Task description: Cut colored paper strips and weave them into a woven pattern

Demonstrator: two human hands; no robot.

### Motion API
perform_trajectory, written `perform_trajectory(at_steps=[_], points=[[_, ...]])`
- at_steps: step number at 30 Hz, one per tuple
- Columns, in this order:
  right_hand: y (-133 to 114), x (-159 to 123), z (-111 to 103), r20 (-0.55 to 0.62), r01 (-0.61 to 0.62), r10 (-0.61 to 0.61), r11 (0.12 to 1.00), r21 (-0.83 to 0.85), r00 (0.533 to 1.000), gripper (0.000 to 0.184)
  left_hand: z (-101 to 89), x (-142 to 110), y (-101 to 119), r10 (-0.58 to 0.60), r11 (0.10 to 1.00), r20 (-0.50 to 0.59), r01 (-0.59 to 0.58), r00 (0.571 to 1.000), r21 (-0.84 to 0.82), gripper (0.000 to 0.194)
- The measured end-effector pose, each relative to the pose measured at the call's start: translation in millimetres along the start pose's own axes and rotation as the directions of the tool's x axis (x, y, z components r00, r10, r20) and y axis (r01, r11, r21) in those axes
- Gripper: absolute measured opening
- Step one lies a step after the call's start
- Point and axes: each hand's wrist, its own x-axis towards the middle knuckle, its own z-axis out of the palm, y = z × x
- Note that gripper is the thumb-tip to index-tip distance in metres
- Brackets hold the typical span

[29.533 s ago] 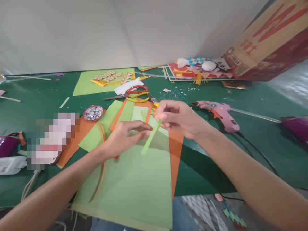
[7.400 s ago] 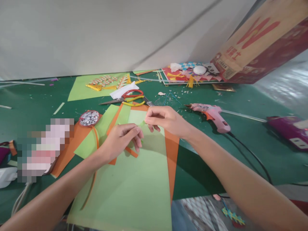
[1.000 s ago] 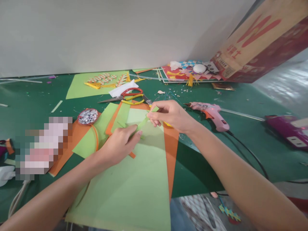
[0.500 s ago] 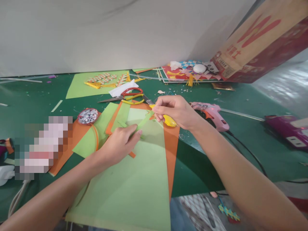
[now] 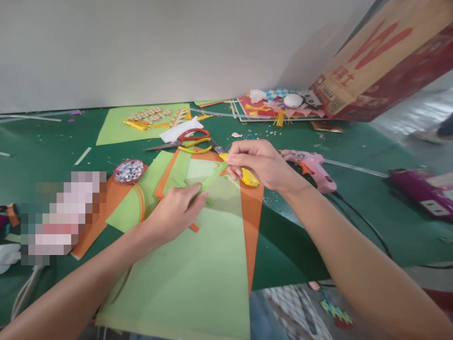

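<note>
A narrow green paper strip (image 5: 215, 176) runs between my two hands above a large light green sheet (image 5: 198, 269). My left hand (image 5: 179, 208) pinches its lower end between thumb and forefinger. At the upper end, my right hand (image 5: 256, 163) is closed on the strip with thumb and fingertips. Behind the right fingers lies a yellow-handled knife (image 5: 250, 178), its metal blade pointing up and left; part of the handle is hidden by the hand. Scissors (image 5: 194, 141) with one red and one yellow handle lie just beyond. Green and orange scraps surround the left fingers.
A pink glue gun (image 5: 311, 170) with a cable lies to the right, near a purple power strip (image 5: 421, 193). To the left is a round dish of small pieces (image 5: 129, 171). A paper bag (image 5: 382, 71) stands at back right, beside a red tray of crafts (image 5: 244, 106).
Both hands keep almost the same position and hold on the green strip. At the far right edge, a person's foot has come into view.
</note>
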Motion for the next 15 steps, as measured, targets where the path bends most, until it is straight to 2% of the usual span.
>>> perform_trajectory(at_steps=[6,15], points=[[-1.9,-0.4,-1.9,0.02,-0.061,0.06,0.998,0.035,0.998,0.024,0.0,0.6,-0.9,0.003,1.0,-0.009,-0.003,1.0,0.005,0.033],[2.8,1.3,0.1,-0.034,-0.023,0.022,1.0,-0.006,0.999,0.034,0.0,1.2,0.5,0.013,1.0,-0.015,-0.013,1.0,-0.006,0.032]])
